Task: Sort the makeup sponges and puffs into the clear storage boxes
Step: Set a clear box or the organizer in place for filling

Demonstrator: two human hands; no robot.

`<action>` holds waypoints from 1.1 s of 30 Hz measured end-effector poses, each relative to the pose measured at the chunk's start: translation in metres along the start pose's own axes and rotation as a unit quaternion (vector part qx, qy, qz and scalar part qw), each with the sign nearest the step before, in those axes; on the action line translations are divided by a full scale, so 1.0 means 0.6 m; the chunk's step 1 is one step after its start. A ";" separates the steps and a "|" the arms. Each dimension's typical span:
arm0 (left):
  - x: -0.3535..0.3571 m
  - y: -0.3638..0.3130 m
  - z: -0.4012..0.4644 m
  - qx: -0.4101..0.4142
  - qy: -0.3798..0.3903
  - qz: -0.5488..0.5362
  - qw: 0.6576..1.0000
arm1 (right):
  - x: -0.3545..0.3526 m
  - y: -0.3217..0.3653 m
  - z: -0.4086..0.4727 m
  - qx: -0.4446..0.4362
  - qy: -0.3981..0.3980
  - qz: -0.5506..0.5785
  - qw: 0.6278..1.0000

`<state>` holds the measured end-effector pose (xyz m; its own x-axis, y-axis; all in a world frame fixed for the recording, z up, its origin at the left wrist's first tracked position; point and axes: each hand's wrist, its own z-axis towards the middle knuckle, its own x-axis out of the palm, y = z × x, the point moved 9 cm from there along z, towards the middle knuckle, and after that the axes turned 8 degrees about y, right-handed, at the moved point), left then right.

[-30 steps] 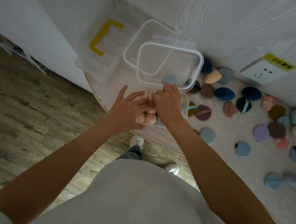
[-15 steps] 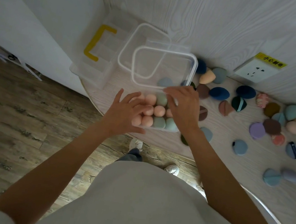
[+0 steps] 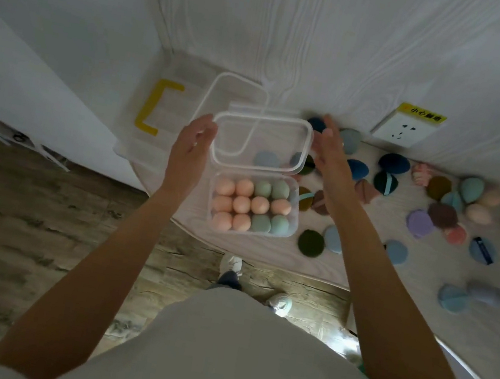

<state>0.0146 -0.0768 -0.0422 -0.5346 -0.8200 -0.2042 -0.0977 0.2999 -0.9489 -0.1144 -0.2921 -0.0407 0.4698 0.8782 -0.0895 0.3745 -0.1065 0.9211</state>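
Right now your left hand (image 3: 191, 144) and right hand (image 3: 329, 156) flank the second clear storage box (image 3: 261, 142), one at each short end, fingers straight and loosely spread. Whether the palms touch its rim or sit just off it, cannot tell. That box holds a blue puff (image 3: 266, 160) low at its right side and stands behind the filled box, toward the table's back edge.

Filled clear box (image 3: 254, 204) sits near the table's front edge, lid off. It is packed with egg-shaped makeup sponges: peach sponges (image 3: 241, 204) fill the left and middle, pale green sponges (image 3: 271, 189) take the right end, top and bottom rows.

A loose clear lid (image 3: 238, 102) leans behind the second box. Left of it, at the back left corner of the table (image 3: 361, 266), a larger clear case with a yellow handle (image 3: 153, 111).

Loose puffs and sponges lie scattered over the right part of the table: a dark green puff (image 3: 310, 243) and a light blue puff (image 3: 334, 238) just right of the filled box, a navy puff (image 3: 394, 163) near the back edge, a purple puff (image 3: 419, 223), and two blue-grey ones (image 3: 470, 296) near the front edge.

A wall socket (image 3: 405, 130) with a yellow label is on the wall behind.
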 end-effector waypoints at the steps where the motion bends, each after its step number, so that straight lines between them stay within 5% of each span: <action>1: 0.000 -0.003 -0.013 0.005 -0.008 0.003 1.000 | -0.007 -0.001 -0.009 -0.014 -0.009 -0.006 1.000; 7: 0.002 0.033 -0.084 -0.023 -0.039 0.126 0.991 | -0.018 -0.045 -0.105 -0.086 0.007 -0.145 0.986; 12: 0.045 0.099 -0.142 -0.024 0.021 0.227 0.973 | 0.034 -0.104 -0.154 -0.163 0.062 -0.493 0.852; 17: 0.066 0.120 -0.141 -0.084 0.048 0.181 0.979 | 0.087 -0.112 -0.154 -0.149 0.092 -0.621 0.764; 20: 0.069 0.120 -0.136 -0.077 0.064 0.190 0.977 | 0.092 -0.113 -0.151 -0.136 0.101 -0.643 0.747; 27: 0.055 0.134 -0.142 -0.064 0.043 0.174 0.982 | 0.100 -0.116 -0.131 -0.113 0.029 -0.740 0.662; 30: 0.054 0.135 -0.141 -0.056 0.046 0.172 0.982 | 0.100 -0.110 -0.134 -0.126 0.007 -0.735 0.666; 33: 0.055 0.133 -0.140 -0.052 0.057 0.184 0.980 | 0.094 -0.115 -0.134 -0.175 0.044 -0.633 0.753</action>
<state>-0.0815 -0.0389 -0.1044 -0.6393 -0.5898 -0.4934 0.0365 0.6176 -0.7856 -0.1777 -0.1975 -0.0786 -0.1477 0.2015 -0.9683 0.2361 0.9579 0.1634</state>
